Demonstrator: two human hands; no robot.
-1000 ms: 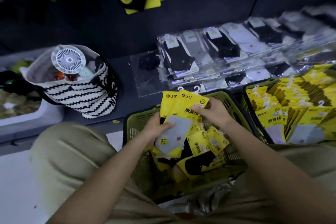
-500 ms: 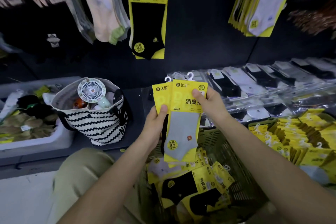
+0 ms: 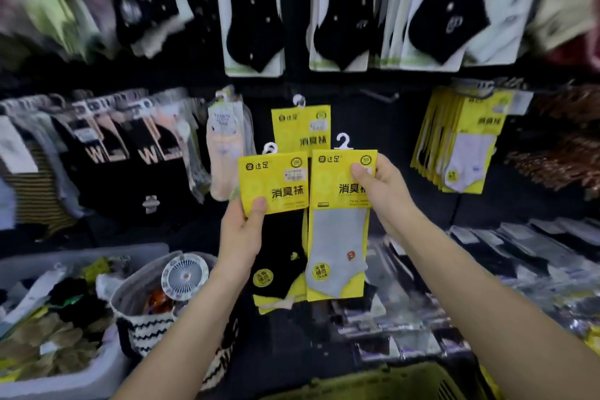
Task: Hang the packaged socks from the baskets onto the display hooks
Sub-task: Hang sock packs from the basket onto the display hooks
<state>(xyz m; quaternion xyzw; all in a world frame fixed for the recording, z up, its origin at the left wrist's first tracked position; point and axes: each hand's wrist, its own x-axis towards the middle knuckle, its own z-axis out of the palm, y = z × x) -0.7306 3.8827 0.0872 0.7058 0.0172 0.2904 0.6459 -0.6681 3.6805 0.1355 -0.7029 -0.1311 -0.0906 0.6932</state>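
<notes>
The left hand [image 3: 242,230] grips the black pack [image 3: 276,185] by the lower left corner of its yellow card, with the thumb on the front and the fingers behind. The right hand [image 3: 386,195] pinches the grey pack [image 3: 339,237] at the right edge of its card, also with the thumb on the front. The two packs are upright and side by side, the black one on the left and a little lower. Their inner edges touch or overlap; I cannot tell which. Each has a small white hanger at the top, and neither hanger is on a hook.

Just behind them a hung pack [image 3: 300,127] of the same yellow kind is on the dark wall. Up and to the right a thin dark hook [image 3: 381,96] sticks out of the wall. Further right a thick bunch [image 3: 461,146] of yellow packs with grey socks hangs. To the left hang a pale pink pack [image 3: 224,146] and black socks with a letter W [image 3: 97,146]. The top row [image 3: 256,10] has black socks in white packs, partly blurred.

Below right, clear flat packs [image 3: 487,269] lie on a shelf. Near the bottom edge is the rim of a green basket [image 3: 373,380]. At the lower left stands a striped bag [image 3: 146,331] with a small white fan [image 3: 185,274] in it, and beside it is a white tub [image 3: 81,377].
</notes>
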